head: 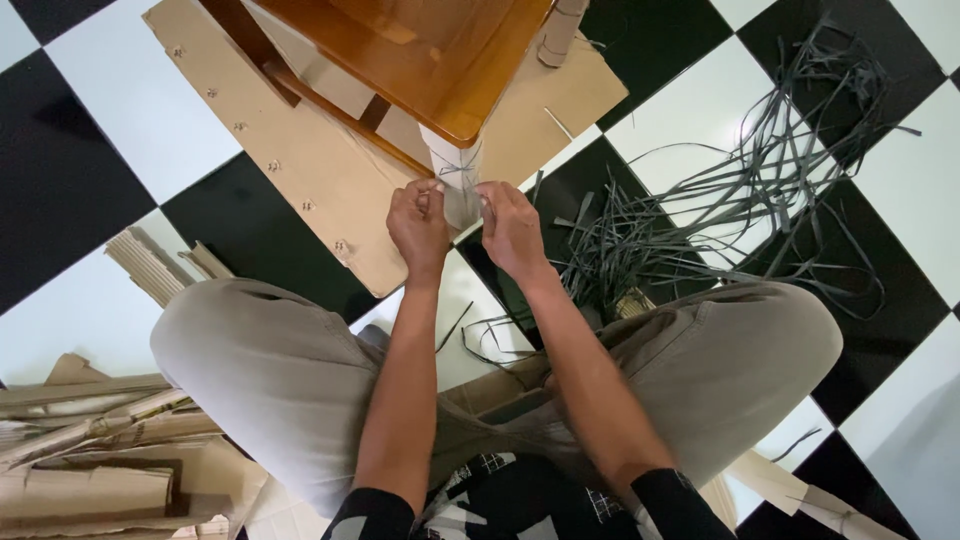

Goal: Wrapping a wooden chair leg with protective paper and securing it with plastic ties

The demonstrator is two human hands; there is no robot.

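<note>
Head view. Left hand (418, 222) closed in a fist, pinching a thin dark strap (458, 168) tied round a wrapped chair leg (455, 180). Right hand (512, 230) curled tight too, fingers pressed to the other side of the same leg. Both hands just beside each other, leg between them. Wrapped in pale paper, that leg, at the corner of a shiny brown wooden seat (420, 55) near the top middle. Under the seat, a flat sheet of brown cardboard (300, 150) lying on the black and white tiled floor (120, 110). To the right, a big messy heap of dark grey straps (740, 190) spread over the tiles. Bottom left, a pile of torn cardboard pieces (90, 450). Knees in grey trousers (270, 360) bent on both sides of the arms.
</note>
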